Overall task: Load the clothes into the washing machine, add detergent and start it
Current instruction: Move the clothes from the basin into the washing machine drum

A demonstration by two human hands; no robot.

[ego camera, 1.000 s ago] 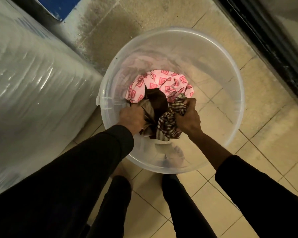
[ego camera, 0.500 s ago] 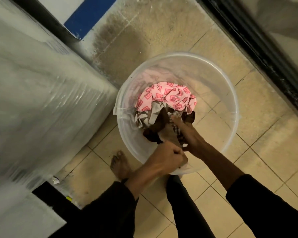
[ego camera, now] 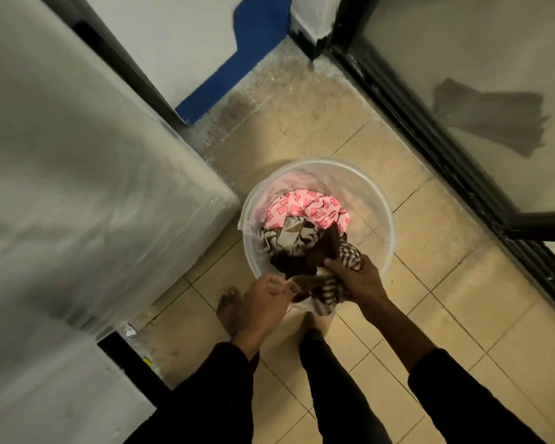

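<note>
- Down on the tiled floor [ego camera: 430, 283] stands a clear plastic bucket [ego camera: 386, 219], just beside a big grey appliance [ego camera: 77, 187] (wrapped in shiny film).
- Clothes [ego camera: 305, 209] fill the bucket: a pink patterned piece at the far side, brown and checked ones nearer.
- Left hand [ego camera: 263, 302] pinches a cloth edge at the near rim.
- Right hand [ego camera: 354, 278] grips the checked cloth [ego camera: 350, 256], close beside the left.
- Bare feet show below the bucket.

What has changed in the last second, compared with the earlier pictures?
Both hands, left and right, drew back to the near rim of the bucket, pulling up the brown and checked clothes they grip. The pink cloth stayed in the bucket, which kept its place on the floor.
</note>
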